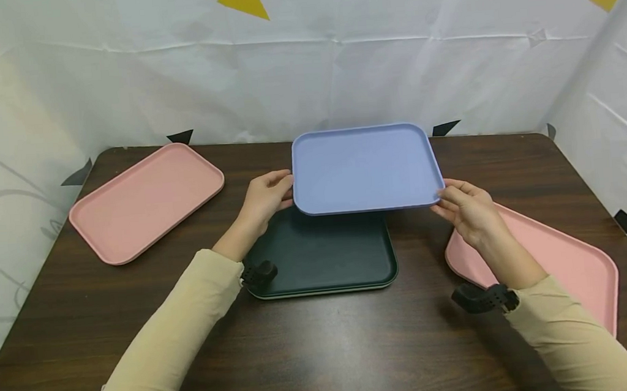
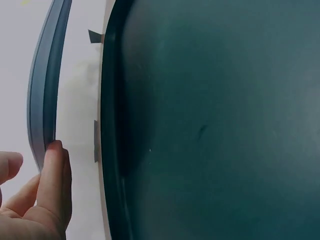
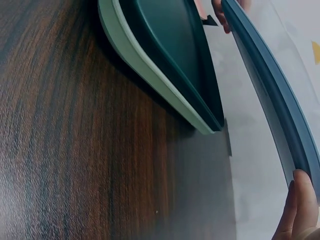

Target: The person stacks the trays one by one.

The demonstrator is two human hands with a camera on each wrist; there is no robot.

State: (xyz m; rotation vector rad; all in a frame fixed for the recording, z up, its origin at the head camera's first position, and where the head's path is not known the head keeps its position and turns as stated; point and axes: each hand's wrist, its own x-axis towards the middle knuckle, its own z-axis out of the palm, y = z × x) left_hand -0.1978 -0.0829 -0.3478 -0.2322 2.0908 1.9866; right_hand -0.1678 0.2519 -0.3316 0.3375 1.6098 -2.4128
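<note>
Raised over the table, a blue rectangular tray is held level between both hands. My left hand grips its left edge; in the left wrist view a fingertip touches the tray's underside. At the near right corner my right hand pinches the rim, thumb on top and fingers below. Under the blue tray lies a dark green tray, partly covered by it in the head view. It sits on a light green tray, whose edge shows in the right wrist view.
A pink tray lies slanted at the table's back left. Another pink tray lies at the right, partly hidden under my right forearm. The dark wooden table meets a white sheet wall at the back.
</note>
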